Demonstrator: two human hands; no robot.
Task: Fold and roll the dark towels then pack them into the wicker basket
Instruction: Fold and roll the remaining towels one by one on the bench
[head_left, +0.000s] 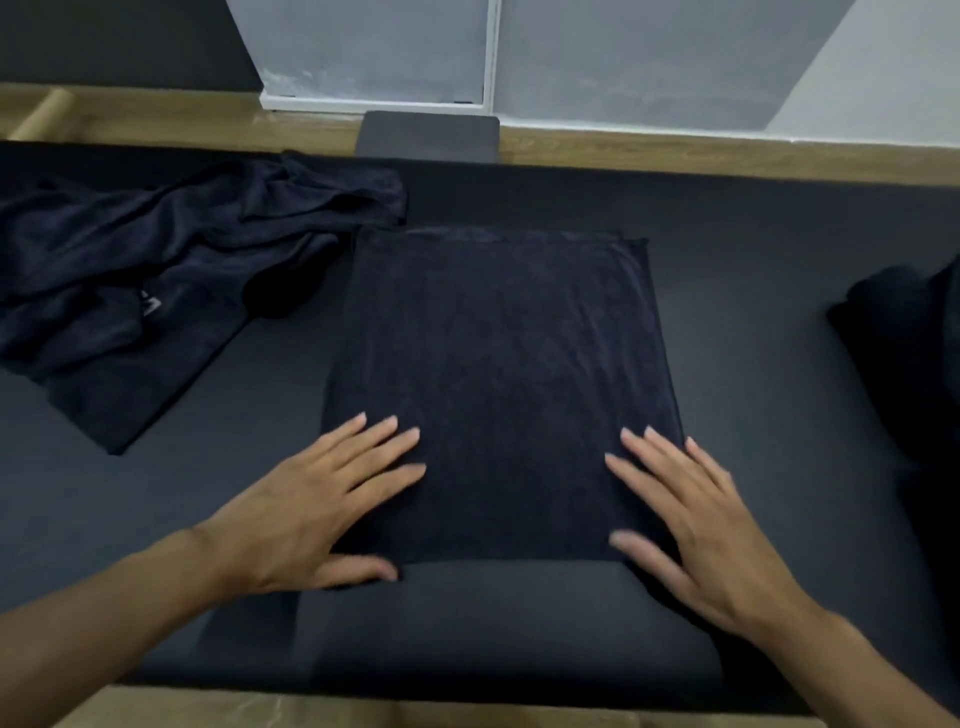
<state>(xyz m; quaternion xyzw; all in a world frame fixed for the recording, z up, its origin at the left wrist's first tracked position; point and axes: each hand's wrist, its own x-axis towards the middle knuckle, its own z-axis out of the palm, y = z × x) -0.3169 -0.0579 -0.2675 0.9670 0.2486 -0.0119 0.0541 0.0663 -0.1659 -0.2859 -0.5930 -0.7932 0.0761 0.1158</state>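
A dark navy towel (498, 364) lies folded into a flat rectangle in the middle of the black table (753, 270). My left hand (311, 509) rests flat on its near left corner, fingers spread and thumb at the near edge. On the near right corner my right hand (691, 525) presses flat in the same way. Neither hand grips the cloth. A loose pile of dark towels (156, 270) lies crumpled at the far left. The wicker basket is not in view.
Another dark bundle of cloth (904, 343) sits at the right edge of the table. A grey chair back (428, 136) stands behind the table's far edge, in front of a wooden floor and a pale wall.
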